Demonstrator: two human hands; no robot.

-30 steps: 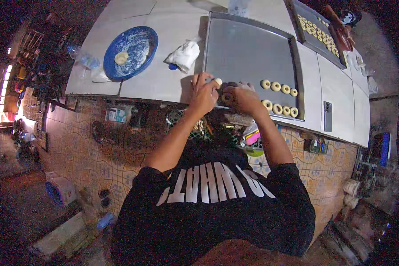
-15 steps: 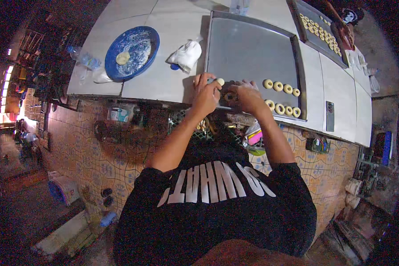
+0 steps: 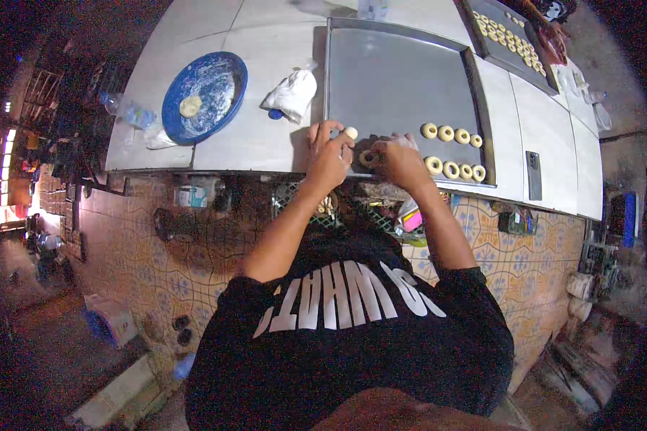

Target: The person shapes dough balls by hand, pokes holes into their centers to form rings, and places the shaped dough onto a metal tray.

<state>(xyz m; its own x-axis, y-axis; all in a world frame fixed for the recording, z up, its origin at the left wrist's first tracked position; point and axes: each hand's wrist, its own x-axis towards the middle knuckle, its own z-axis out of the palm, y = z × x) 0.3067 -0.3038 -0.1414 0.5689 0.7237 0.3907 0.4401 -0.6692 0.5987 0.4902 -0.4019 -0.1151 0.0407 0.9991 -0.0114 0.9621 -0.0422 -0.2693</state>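
At the near edge of the grey metal tray (image 3: 402, 79), my left hand (image 3: 327, 161) is closed, fingers curled, with a small pale dough ball (image 3: 351, 133) held at the thumb side. Just right of it, my right hand (image 3: 401, 161) bends its fingers around a dough ring (image 3: 369, 159) lying in shadow on the tray; the fingertips are partly hidden. Two short rows of pale dough rings (image 3: 446, 133) rest in the tray's near right corner, beside my right hand.
Left on the tiled table (image 3: 244, 147) stands a blue basin (image 3: 207, 133) with floury dough (image 3: 190, 107). A white plastic bag (image 3: 293, 95) lies beside the tray. On the right are a phone (image 3: 533, 175) and a second tray (image 3: 497, 49) of rings, near another person's hand (image 3: 553, 42).
The view has shifted slightly, so the table and trays sit a little farther left. Both hands stay at the tray's near edge, the dough ball still in the left one.
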